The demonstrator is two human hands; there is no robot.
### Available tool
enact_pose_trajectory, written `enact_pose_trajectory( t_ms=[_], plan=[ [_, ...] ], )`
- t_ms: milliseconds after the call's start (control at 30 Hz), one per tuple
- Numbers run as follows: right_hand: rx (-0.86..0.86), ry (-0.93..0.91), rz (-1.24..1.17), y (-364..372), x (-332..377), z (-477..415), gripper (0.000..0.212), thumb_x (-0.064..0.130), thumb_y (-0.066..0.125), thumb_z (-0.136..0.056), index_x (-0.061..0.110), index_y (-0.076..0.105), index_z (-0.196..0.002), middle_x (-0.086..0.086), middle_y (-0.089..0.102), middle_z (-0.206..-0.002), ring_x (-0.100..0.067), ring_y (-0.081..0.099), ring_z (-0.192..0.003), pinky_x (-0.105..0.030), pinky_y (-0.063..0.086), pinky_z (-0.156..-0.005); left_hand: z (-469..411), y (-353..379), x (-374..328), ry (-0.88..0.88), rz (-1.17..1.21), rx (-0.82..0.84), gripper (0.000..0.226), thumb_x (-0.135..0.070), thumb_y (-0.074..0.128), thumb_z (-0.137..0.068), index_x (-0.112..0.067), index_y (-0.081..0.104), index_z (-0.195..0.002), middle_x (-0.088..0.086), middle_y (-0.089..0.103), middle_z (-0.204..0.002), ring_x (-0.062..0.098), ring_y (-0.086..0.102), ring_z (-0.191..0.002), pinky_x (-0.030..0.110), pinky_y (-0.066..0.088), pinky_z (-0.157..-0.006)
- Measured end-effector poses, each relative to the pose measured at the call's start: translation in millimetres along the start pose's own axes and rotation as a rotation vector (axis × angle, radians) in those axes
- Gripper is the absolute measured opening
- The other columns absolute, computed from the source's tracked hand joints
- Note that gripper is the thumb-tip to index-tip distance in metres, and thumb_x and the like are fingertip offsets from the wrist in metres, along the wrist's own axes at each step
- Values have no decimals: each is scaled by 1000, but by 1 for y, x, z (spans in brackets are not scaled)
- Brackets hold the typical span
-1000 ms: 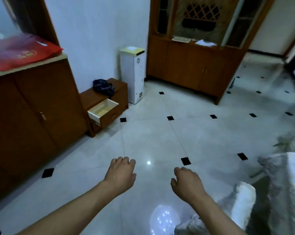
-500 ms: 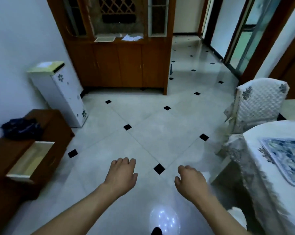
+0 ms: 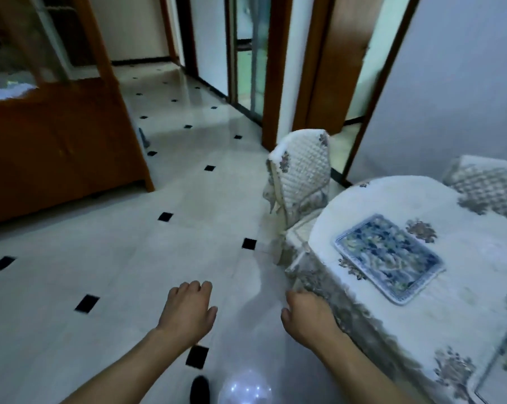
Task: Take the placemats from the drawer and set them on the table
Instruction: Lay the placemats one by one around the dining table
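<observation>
Now: placemat (image 3: 389, 258) flat on table (image 3: 456, 313), at approx. 2 o'clock from both hands, apart from each; long axis runs 10-to-4 o'clock. Left hand (image 3: 188, 311) and right hand (image 3: 307, 316) empty, palms down, fingers loosely curled; right hand just beside tablecloth edge.

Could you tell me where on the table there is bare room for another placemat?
The table is bare beyond the blue placemat, toward the chair. Another mat crowds the near right edge.
</observation>
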State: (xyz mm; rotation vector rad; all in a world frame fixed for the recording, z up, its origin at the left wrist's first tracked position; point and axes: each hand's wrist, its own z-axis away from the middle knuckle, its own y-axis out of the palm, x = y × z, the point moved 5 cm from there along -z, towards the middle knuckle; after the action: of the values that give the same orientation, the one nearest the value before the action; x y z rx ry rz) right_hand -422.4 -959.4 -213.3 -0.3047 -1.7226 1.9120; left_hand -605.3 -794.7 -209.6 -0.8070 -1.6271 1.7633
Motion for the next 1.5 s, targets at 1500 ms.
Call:
enact_pose_trajectory(
  t_ms=[1500],
  plan=[
    [-369,1550,-629,66,-428,-74,16,16,49,-92,0,49,-93,-18,64,-87,-35,63,-74,-32,41,-57,-475,127,-405,444,214,490,15,-21,52,-92,-12,42,-85,1,46,-79,28,55,-78,31,33,-58]
  ],
)
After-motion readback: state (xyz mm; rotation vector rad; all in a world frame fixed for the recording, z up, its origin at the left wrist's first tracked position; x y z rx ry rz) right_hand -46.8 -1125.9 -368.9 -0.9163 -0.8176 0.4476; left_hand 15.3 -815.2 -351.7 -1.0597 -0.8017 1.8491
